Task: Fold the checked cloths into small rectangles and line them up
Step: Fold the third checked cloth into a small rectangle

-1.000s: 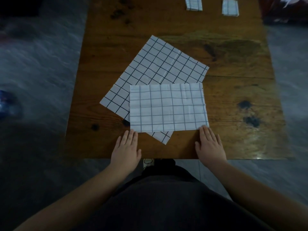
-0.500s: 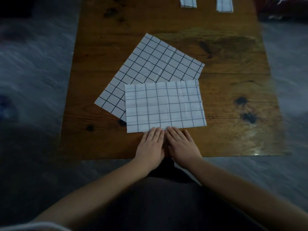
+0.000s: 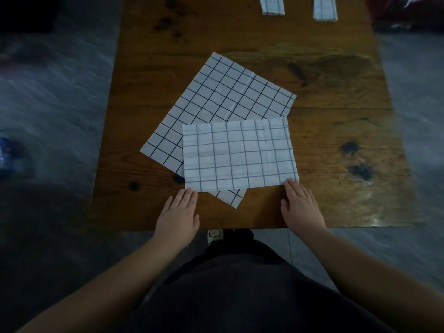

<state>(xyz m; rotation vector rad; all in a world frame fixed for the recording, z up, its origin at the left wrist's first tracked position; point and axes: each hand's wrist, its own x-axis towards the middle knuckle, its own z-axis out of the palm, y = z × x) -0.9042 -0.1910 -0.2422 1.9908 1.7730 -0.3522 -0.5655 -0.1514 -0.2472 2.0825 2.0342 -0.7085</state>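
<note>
A half-folded white checked cloth (image 3: 240, 155) lies flat near the front of the wooden table (image 3: 336, 92). Under it, turned at an angle, lies a larger unfolded checked cloth (image 3: 223, 94) with darker lines. My left hand (image 3: 179, 215) rests flat with straight fingers at the folded cloth's near left corner. My right hand (image 3: 300, 205) lies flat at its near right corner, fingertips touching the edge. Two small folded cloths (image 3: 272, 6) (image 3: 324, 9) sit side by side at the table's far edge.
The table's front edge (image 3: 240, 228) runs just behind my wrists. Grey floor surrounds the table, with a blue object (image 3: 9, 155) on the floor at the left and dark red fabric (image 3: 413, 13) at the far right.
Half a second ago both hands were together at the middle of the folded cloth's near edge. They have slid apart along that edge to its two corners.
</note>
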